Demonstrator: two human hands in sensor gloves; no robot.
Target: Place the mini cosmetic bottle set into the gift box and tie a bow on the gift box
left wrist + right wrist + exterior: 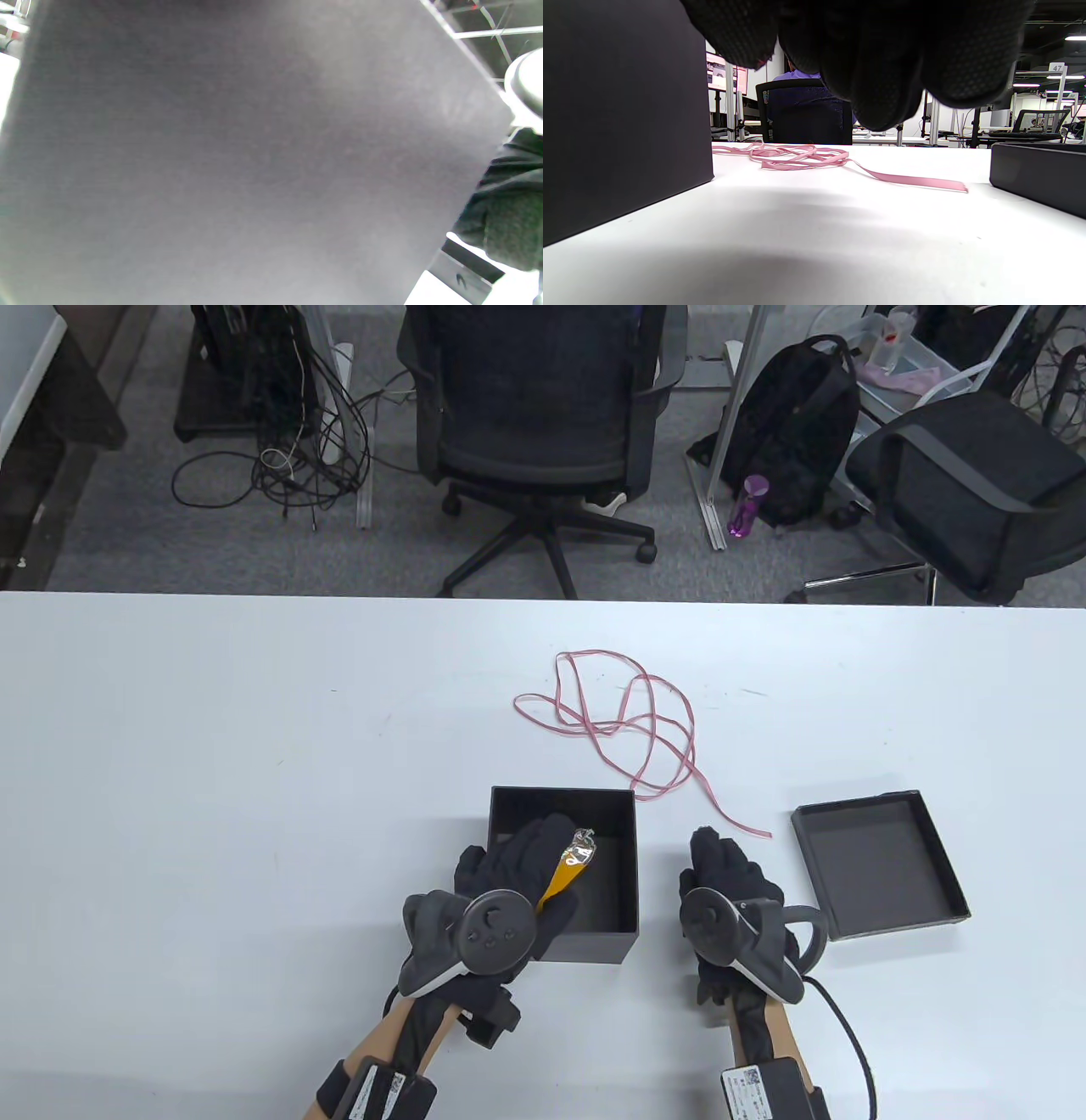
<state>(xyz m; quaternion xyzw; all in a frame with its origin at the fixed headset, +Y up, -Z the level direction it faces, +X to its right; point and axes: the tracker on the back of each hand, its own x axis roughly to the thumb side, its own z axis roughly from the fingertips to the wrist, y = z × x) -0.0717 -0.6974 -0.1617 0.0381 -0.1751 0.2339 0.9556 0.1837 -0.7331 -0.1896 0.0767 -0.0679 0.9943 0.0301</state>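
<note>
Table view: the left hand (517,882) reaches over the near left wall of the open black gift box (624,848), its grip curled round an orange and silver packet (570,865) — apparently the mini cosmetic bottle set — held inside the box opening with its silver end pointing toward 1 o'clock. The right hand (730,891) lies on the white table (212,780) just beside the box at its 3 o'clock, fingers straight and together, holding nothing. The box lid (878,865) sits upside down at 3 o'clock of that hand, apart from it. A pink ribbon (628,721) lies in loose loops at 12 o'clock of the box, one end trailing down between box and lid. White labels on the forearm straps are too small to read.

Left wrist view: a dark box wall (254,161) fills nearly the whole frame, blurred; the grip is hidden here.

Right wrist view: the gloved fingers (882,63) hang relaxed above the table, clear of the ribbon (806,156) beyond them. The gift box wall (619,118) stands at 9 o'clock, the lid (1039,178) at 3 o'clock. A sign in the background reads "47" (1056,67).
</note>
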